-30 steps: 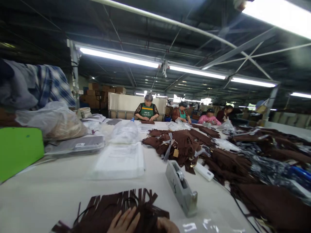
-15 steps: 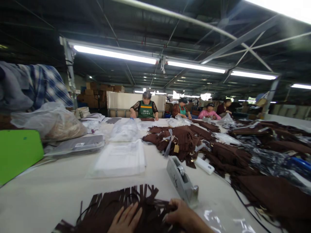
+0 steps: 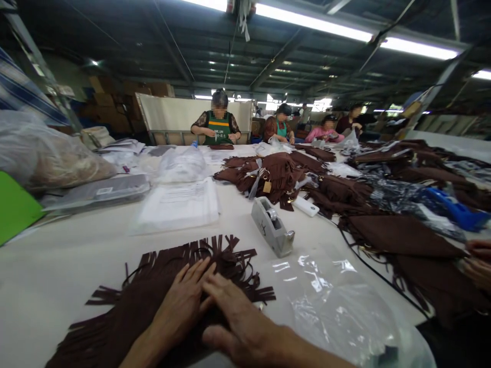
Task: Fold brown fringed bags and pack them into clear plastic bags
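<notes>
A dark brown fringed bag point(image 3: 134, 296) lies flat on the pale table in front of me, its cut strips fanned out along the edges. My left hand point(image 3: 182, 294) rests on it with fingers stretched out. Beside it, my right hand point(image 3: 240, 322) reaches across the bag, fingers extended and thumb apart, its fingertips close to the left hand's fingers. Neither hand grips anything. Right of the bag, a clear plastic bag point(image 3: 337, 306) is spread on the table. Just beyond it stands a grey tape dispenser point(image 3: 272, 227).
A stack of white printed plastic bags point(image 3: 176, 207) lies ahead. Brown fringed bags point(image 3: 280, 174) are heaped at centre and right, near a white device point(image 3: 306, 206) with a black cable. Another person's hands point(image 3: 477, 263) show at the right edge. Co-workers point(image 3: 217, 122) sit across the table.
The view has tilted down. My right hand has moved left from the bag's right-hand fringe to beside my left hand, and its fingers have straightened. The fringe there now lies spread out.
</notes>
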`<action>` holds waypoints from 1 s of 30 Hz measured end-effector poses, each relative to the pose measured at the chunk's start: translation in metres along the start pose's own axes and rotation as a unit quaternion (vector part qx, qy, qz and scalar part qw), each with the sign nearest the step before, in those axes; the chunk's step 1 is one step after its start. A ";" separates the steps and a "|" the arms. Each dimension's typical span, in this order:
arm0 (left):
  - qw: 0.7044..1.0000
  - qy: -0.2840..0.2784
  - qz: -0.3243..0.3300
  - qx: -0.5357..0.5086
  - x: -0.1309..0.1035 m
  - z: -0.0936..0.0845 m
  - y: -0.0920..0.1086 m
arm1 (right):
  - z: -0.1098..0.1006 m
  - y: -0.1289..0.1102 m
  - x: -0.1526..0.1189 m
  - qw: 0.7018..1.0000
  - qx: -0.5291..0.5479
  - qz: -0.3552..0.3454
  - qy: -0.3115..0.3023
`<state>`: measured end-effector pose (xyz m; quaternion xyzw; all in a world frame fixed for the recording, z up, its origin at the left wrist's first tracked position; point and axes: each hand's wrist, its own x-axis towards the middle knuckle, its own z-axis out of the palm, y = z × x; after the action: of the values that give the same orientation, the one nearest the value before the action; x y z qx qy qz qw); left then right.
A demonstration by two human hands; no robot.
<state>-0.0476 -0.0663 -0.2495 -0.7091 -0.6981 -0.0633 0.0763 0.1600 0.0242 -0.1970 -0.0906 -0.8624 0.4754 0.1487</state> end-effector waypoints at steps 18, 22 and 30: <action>1.000 -0.002 -0.023 -0.009 0.003 0.000 0.003 | -0.038 0.069 0.028 0.917 -0.376 0.110 0.079; 0.999 0.000 -0.028 -0.016 0.003 0.001 0.004 | -0.044 0.060 0.025 0.915 -0.383 0.089 0.093; 0.999 0.049 -0.015 0.000 0.003 -0.010 0.012 | -0.070 0.055 0.014 0.891 -0.429 0.104 0.102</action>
<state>-0.0357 -0.0653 -0.2393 -0.6946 -0.7040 -0.0997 0.1094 0.1716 0.1135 -0.2062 -0.2821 -0.9484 0.0598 0.1320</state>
